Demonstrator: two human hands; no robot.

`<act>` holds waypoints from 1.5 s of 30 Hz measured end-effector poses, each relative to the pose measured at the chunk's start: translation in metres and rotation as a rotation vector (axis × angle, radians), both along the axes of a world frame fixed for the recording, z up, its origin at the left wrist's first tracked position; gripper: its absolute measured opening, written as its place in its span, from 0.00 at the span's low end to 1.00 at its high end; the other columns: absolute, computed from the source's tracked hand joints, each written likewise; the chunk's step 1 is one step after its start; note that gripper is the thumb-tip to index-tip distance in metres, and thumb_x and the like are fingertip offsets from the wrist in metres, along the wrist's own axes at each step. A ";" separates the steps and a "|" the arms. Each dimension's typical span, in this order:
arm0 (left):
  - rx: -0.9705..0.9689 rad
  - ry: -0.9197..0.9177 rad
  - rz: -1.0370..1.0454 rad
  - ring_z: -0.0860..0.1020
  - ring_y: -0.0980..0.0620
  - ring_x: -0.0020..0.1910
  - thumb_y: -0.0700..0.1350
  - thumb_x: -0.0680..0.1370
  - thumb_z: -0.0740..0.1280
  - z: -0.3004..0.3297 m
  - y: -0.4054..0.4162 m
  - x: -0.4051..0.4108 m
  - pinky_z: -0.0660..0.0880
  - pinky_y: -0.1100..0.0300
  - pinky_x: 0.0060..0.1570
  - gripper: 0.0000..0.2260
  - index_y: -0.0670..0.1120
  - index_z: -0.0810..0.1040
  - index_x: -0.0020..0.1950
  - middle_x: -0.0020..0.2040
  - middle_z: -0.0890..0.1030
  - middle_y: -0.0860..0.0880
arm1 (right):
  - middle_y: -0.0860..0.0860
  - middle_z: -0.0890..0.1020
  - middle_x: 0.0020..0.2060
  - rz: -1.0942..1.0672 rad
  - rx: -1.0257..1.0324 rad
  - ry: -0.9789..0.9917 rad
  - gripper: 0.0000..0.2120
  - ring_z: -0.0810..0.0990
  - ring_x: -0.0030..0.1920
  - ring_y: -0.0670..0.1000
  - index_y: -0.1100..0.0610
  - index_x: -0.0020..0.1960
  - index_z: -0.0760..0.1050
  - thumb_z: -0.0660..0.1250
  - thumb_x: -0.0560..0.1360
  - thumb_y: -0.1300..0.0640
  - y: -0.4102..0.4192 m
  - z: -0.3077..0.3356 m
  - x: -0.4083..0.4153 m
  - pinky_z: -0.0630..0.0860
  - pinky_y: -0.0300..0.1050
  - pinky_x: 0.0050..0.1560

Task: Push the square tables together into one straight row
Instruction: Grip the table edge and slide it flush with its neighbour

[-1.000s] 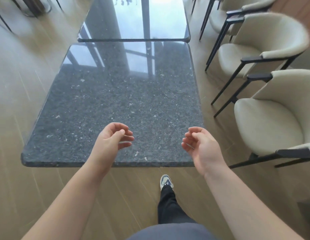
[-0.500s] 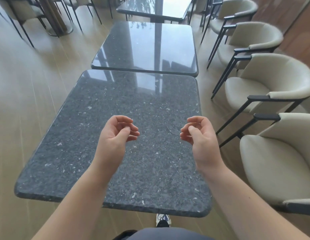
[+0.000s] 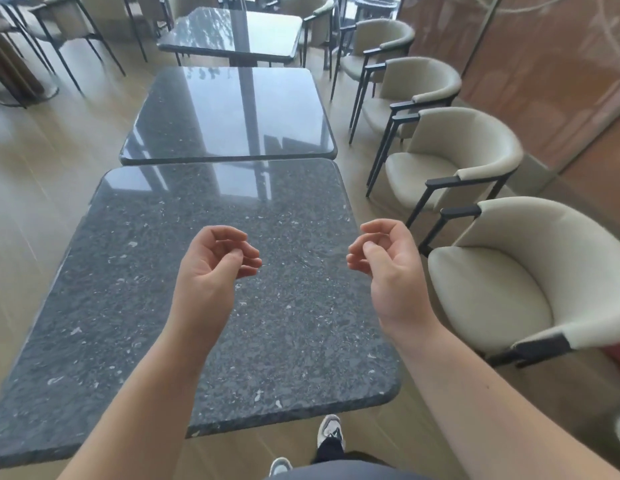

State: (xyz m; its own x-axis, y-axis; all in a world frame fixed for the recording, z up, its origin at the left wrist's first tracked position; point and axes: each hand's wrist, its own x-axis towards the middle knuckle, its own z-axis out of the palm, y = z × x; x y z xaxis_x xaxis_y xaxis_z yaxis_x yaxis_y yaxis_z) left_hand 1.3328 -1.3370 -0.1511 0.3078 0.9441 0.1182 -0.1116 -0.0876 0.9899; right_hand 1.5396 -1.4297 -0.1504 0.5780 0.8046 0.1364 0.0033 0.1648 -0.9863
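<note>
Both forearms reach out over the nearest table (image 3: 135, 306), the left hand (image 3: 211, 268) and right hand (image 3: 388, 268) loosely curled, holding nothing (palms facing each other). I count three dark square tables: the second table (image 3: 229, 112) touches it, the third table (image 3: 232, 32) stands apart. Four cream chairs line the right.

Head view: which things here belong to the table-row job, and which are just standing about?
Job:
nearest table
middle table
far table
left hand
right hand

Standing about:
cream armchairs along the right
</note>
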 end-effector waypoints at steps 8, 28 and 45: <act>0.013 -0.017 -0.043 0.83 0.50 0.42 0.33 0.79 0.59 0.005 -0.022 0.037 0.82 0.54 0.49 0.11 0.45 0.76 0.53 0.40 0.83 0.52 | 0.46 0.82 0.38 -0.005 0.018 -0.007 0.09 0.81 0.41 0.49 0.51 0.52 0.74 0.60 0.75 0.60 -0.028 -0.001 0.035 0.79 0.44 0.46; 0.010 -0.017 0.284 0.82 0.50 0.42 0.38 0.78 0.59 0.005 -0.126 0.312 0.82 0.56 0.46 0.07 0.44 0.75 0.53 0.40 0.82 0.52 | 0.46 0.81 0.37 0.329 -0.014 0.037 0.10 0.80 0.40 0.50 0.54 0.52 0.74 0.59 0.73 0.62 -0.072 -0.002 0.317 0.78 0.48 0.46; -0.013 -0.027 0.371 0.82 0.48 0.44 0.38 0.78 0.60 -0.017 -0.074 0.373 0.81 0.55 0.48 0.08 0.44 0.75 0.54 0.42 0.82 0.51 | 0.45 0.81 0.37 0.421 -0.052 -0.030 0.10 0.80 0.41 0.48 0.54 0.53 0.74 0.58 0.74 0.62 0.007 -0.011 0.388 0.80 0.43 0.47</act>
